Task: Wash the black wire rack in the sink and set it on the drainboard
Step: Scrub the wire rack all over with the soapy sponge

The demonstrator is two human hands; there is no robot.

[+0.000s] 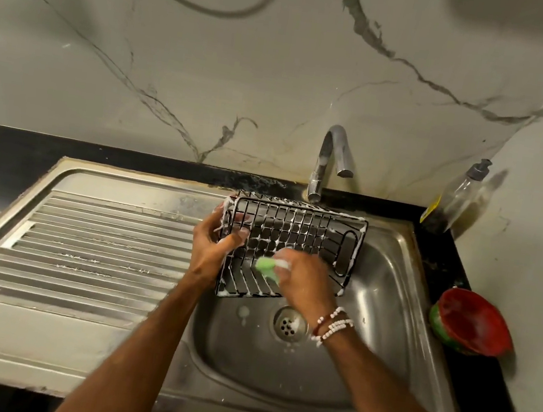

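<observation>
Black wire, white with suds at nearly every crossing: the black wire rack point(293, 240) is held tilted above the sink point(390, 290), over the basin's back left corner, just in front of the tap point(331, 158) and just beside the near edge of the drainboard point(84, 250). The left hand point(213, 246) grips the rack's left end, fingers curled round the end wires. The right hand point(305, 279) has its fingers closed round a green sponge point(267, 267) and presses it on the rack's floor wires near the front edge (the hand is blurred, so I take it to be mid-scrub).

By my reading the soaping is well along: foam lines the rim, the floor and the handle end on the right. No water shows at the tap's mouth, so the rinse looks yet to come, and after it the lift leftward onto the ribbed drainboard, where the rack has not yet been set. Call it about half done.

On the dark worktop point(11, 151) a pump bottle point(454, 198) stands at the back right corner and a red bowl point(470, 322) sits along the right edge
</observation>
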